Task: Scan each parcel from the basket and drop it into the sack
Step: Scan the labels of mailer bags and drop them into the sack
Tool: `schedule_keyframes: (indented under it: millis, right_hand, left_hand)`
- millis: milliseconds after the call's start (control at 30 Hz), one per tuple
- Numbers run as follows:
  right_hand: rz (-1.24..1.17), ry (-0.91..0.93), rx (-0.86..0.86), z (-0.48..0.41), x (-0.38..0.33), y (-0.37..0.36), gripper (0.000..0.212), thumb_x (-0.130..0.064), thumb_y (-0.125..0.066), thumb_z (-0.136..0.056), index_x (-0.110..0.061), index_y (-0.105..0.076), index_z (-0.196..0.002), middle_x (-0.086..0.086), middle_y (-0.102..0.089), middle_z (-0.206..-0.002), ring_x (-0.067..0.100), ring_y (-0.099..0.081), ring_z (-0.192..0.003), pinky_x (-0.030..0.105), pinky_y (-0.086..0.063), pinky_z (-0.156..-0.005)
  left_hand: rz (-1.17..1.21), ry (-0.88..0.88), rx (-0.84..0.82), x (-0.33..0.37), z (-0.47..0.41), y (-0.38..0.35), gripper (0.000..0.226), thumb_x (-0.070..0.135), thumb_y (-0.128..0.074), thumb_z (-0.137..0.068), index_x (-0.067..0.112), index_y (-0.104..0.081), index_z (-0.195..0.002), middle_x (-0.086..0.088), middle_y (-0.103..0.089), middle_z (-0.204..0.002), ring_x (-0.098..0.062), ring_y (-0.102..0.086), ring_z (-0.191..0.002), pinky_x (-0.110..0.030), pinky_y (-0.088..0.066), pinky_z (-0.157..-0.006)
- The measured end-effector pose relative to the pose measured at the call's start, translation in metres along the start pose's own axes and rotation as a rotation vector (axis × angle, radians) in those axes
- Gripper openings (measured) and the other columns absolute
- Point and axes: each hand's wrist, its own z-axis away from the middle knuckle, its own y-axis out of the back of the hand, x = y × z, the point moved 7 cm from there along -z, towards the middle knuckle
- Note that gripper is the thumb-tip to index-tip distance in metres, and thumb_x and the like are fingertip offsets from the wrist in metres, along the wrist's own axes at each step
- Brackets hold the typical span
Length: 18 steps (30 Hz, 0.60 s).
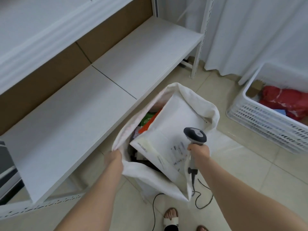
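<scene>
A white sack (198, 100) stands open on the floor in the middle. A large white padded parcel (175, 124) with a printed label lies tilted across its mouth, partly inside. My left hand (115, 157) grips the sack's near left rim and holds it open. My right hand (199, 151) holds a grey barcode scanner (195, 135) by its handle, just above the parcel's label. Other parcels, orange and green, show deeper in the sack. The white basket (260, 117) at the right holds a red parcel (286, 100).
A low white shelf (93, 100) runs along the left, close to the sack. The scanner's black cable (202, 197) loops on the tiled floor by my sandalled feet (171, 219). White curtains (250, 30) hang behind the basket.
</scene>
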Motion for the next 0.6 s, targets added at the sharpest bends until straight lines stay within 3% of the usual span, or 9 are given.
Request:
schedule_keyframes:
  millis: [67,167,300,367,433,500,600]
  right_hand:
    - [-0.143,0.047,-0.024,0.011,-0.02,0.0,0.011,0.006,-0.062,-0.083,-0.005,-0.06,-0.082,0.008,-0.055,-0.073,0.024,-0.051,-0.068,0.034,-0.042,-0.074]
    - [-0.312,0.101,-0.125,0.031,-0.041,-0.016,0.027,0.013,-0.059,-0.081,-0.013,-0.064,-0.072,0.003,-0.06,-0.075,0.021,-0.054,-0.071,0.035,-0.044,-0.077]
    - [-0.348,0.075,-0.206,0.045,-0.042,-0.037,0.027,0.013,-0.059,-0.08,-0.012,-0.063,-0.073,0.003,-0.061,-0.079,0.02,-0.055,-0.074,0.037,-0.047,-0.079]
    - [-0.309,0.069,-0.238,0.048,-0.039,-0.044,0.025,0.013,-0.059,-0.08,-0.012,-0.063,-0.075,0.004,-0.061,-0.079,0.02,-0.053,-0.071,0.031,-0.046,-0.068]
    - [-0.221,0.059,-0.242,0.053,-0.034,-0.044,0.021,0.01,-0.061,-0.08,-0.011,-0.063,-0.077,0.007,-0.06,-0.08,0.021,-0.052,-0.07,0.03,-0.044,-0.061]
    - [-0.16,0.071,-0.244,0.056,-0.033,-0.044,0.02,0.01,-0.062,-0.078,-0.01,-0.063,-0.077,0.009,-0.06,-0.083,0.022,-0.052,-0.073,0.031,-0.045,-0.063]
    - [-0.119,0.106,-0.277,0.073,-0.042,-0.05,0.021,0.011,-0.06,-0.077,-0.01,-0.063,-0.076,0.01,-0.061,-0.086,0.023,-0.053,-0.075,0.032,-0.047,-0.066]
  left_hand:
    - [0.001,-0.05,0.03,0.02,0.001,0.017,0.047,0.019,-0.058,-0.093,-0.008,-0.048,-0.13,-0.023,-0.055,-0.13,-0.039,-0.056,-0.116,-0.038,-0.044,-0.091]
    - [0.032,-0.004,-0.088,0.021,0.006,0.018,0.045,0.008,-0.068,-0.083,-0.01,-0.053,-0.122,-0.022,-0.06,-0.118,-0.034,-0.061,-0.102,-0.039,-0.048,-0.085]
    - [0.127,0.088,-0.175,-0.012,0.025,0.005,0.052,0.011,-0.07,-0.083,0.004,-0.047,-0.129,-0.017,-0.057,-0.123,-0.033,-0.057,-0.108,-0.042,-0.047,-0.087]
    - [0.178,0.166,-0.233,-0.029,0.034,-0.005,0.039,0.018,-0.066,-0.088,0.014,-0.048,-0.122,-0.013,-0.057,-0.106,-0.029,-0.057,-0.093,-0.039,-0.048,-0.076]
    - [0.254,0.204,-0.28,-0.032,0.034,-0.013,0.029,0.009,-0.058,-0.091,0.005,-0.052,-0.119,-0.012,-0.056,-0.082,-0.025,-0.055,-0.069,-0.034,-0.049,-0.057]
    - [0.29,0.16,-0.218,-0.023,0.032,-0.005,0.029,-0.004,-0.046,-0.091,-0.003,-0.054,-0.119,-0.013,-0.052,-0.073,-0.024,-0.05,-0.058,-0.028,-0.043,-0.044]
    - [0.264,0.013,0.024,-0.005,0.039,0.043,0.027,0.0,-0.041,-0.092,-0.005,-0.058,-0.113,-0.021,-0.064,-0.092,-0.03,-0.059,-0.07,-0.031,-0.043,-0.059]
